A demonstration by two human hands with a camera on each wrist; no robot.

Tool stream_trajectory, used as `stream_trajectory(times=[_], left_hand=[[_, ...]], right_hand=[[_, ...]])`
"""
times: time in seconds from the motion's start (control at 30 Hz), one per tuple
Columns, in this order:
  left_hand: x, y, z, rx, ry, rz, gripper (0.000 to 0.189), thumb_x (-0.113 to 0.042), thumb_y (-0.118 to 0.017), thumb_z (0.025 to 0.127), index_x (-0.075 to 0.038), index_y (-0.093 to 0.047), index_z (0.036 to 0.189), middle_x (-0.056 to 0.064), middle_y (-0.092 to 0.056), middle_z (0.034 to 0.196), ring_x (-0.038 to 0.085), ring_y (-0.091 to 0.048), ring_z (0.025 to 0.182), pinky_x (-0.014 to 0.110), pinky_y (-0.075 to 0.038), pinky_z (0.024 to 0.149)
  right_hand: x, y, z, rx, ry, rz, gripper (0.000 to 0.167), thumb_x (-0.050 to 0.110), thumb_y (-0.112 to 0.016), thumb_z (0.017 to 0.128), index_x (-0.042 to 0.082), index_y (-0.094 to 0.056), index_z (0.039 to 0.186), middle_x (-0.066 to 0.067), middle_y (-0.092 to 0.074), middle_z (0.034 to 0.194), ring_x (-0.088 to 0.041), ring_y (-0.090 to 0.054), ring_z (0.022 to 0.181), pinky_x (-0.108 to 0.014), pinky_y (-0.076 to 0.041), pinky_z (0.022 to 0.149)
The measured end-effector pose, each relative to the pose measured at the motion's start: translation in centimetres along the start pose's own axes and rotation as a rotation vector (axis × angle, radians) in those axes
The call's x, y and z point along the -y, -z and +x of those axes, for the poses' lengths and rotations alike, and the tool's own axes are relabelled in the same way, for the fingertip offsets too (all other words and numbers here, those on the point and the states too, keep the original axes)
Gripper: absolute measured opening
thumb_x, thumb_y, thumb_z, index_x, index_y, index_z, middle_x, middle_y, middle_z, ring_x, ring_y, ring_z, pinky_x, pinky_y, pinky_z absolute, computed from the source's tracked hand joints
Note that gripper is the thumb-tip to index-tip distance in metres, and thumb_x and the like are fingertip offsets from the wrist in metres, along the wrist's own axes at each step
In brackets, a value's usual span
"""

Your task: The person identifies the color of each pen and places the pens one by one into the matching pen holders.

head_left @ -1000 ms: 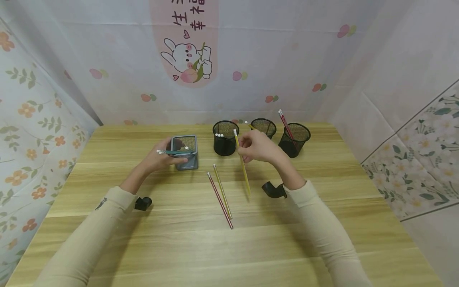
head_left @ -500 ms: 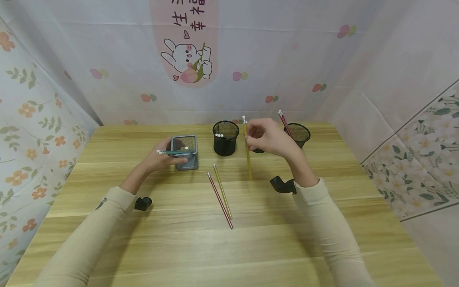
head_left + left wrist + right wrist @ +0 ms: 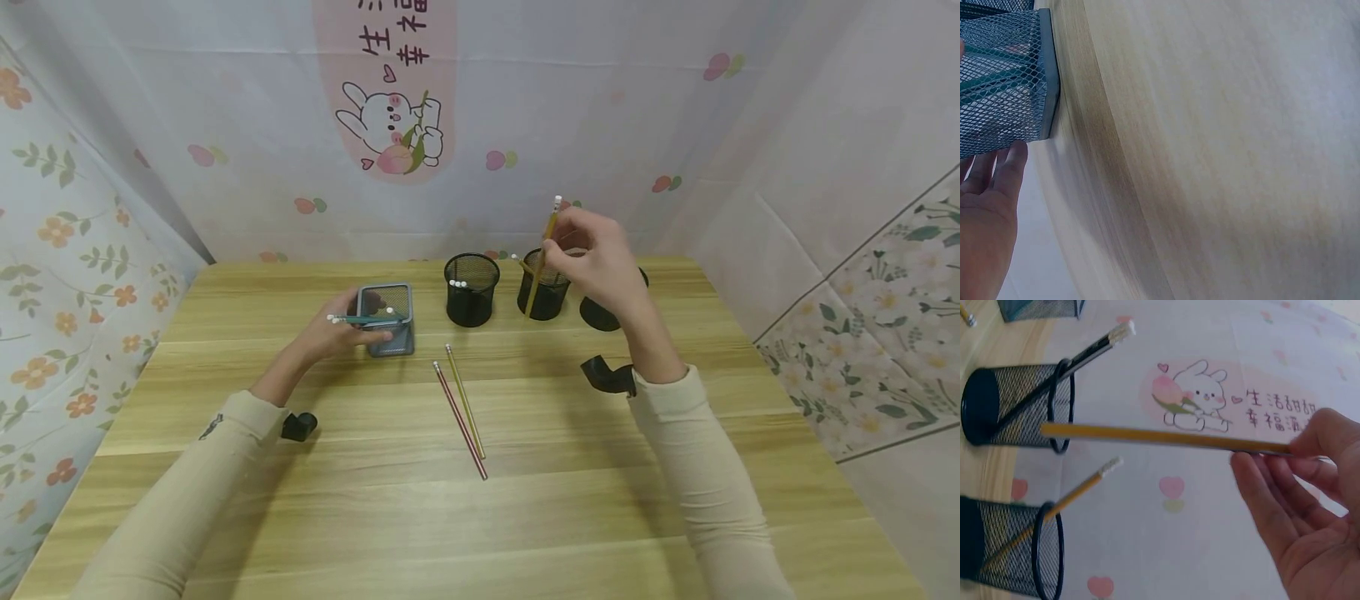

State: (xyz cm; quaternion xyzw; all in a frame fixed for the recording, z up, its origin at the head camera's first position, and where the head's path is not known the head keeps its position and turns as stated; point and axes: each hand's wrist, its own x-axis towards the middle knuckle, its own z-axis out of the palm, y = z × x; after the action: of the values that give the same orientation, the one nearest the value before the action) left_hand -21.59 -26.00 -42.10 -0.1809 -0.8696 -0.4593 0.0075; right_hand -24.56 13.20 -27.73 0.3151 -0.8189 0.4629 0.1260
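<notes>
My left hand (image 3: pixel 333 333) grips a grey square mesh pencil holder (image 3: pixel 393 342), with green white-tipped pencils (image 3: pixel 367 318) leaning in it. In the left wrist view, fingers lie against the mesh. My right hand (image 3: pixel 600 254) pinches a yellow pencil (image 3: pixel 1166 437) near its eraser end, the other end slanting down. From the head, that pencil passes in front of a round black mesh cup (image 3: pixel 551 302), which holds another yellow pencil (image 3: pixel 1079 490). Left of it stands a black mesh cup (image 3: pixel 470 312) with black pencils (image 3: pixel 1088 355). A third black cup (image 3: pixel 597 317) is partly hidden by my right hand.
On the wooden table (image 3: pixel 390 533) a red pencil (image 3: pixel 458 417) and a yellow pencil (image 3: pixel 467 404) lie side by side in front of the cups. A patterned curtain (image 3: pixel 585 108) hangs behind the table. Black curved pieces (image 3: pixel 609 377) sit at both wrists.
My right hand has moved right and up with the yellow pencil, from beside the left black cup to the middle one; the pencil's slant has reversed. My left hand stays on the holder.
</notes>
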Motion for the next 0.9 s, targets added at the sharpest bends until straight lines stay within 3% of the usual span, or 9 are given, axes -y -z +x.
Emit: stream_trajectory(times=[0.2,0.4,0.7,0.9], left_hand=[[0.0,0.0,-0.1,-0.001,0.011,0.012,0.061,-0.015,-0.090,0.081,0.007,-0.056,0.127,0.021,-0.064,0.125,0.037,-0.060,0.114,0.054,-0.048,0.097],[0.0,-0.1,-0.1,-0.005,0.004,0.013,0.062,-0.016,-0.089,0.081,0.006,-0.056,0.128,0.021,-0.064,0.125,0.037,-0.061,0.115,0.055,-0.048,0.097],[0.1,-0.1,-0.1,-0.009,-0.007,0.027,0.059,-0.014,-0.089,0.081,0.005,-0.057,0.126,0.020,-0.064,0.124,0.036,-0.061,0.113,0.054,-0.048,0.096],[0.2,-0.1,-0.1,-0.002,-0.005,0.019,0.058,-0.014,-0.089,0.081,0.005,-0.058,0.125,0.020,-0.064,0.123,0.036,-0.061,0.112,0.054,-0.048,0.096]], right_hand=[[-0.7,0.4,0.3,-0.134,0.143,-0.085,0.011,-0.004,-0.063,0.091,-0.003,-0.069,0.100,-0.009,-0.069,0.091,-0.018,-0.069,0.082,-0.019,-0.056,0.071],[-1.8,0.7,0.4,-0.163,0.332,-0.193,0.014,-0.007,-0.063,0.090,-0.005,-0.069,0.103,-0.014,-0.069,0.097,-0.023,-0.071,0.085,-0.019,-0.056,0.071],[-3.7,0.1,0.4,-0.073,0.394,-0.259,0.012,-0.011,-0.064,0.090,-0.008,-0.066,0.101,-0.018,-0.063,0.092,-0.027,-0.069,0.086,-0.034,-0.060,0.075],[-4.9,-0.5,0.3,-0.035,0.397,-0.260,0.014,-0.012,-0.064,0.090,-0.005,-0.067,0.102,-0.016,-0.063,0.094,-0.026,-0.068,0.084,-0.036,-0.060,0.075]])
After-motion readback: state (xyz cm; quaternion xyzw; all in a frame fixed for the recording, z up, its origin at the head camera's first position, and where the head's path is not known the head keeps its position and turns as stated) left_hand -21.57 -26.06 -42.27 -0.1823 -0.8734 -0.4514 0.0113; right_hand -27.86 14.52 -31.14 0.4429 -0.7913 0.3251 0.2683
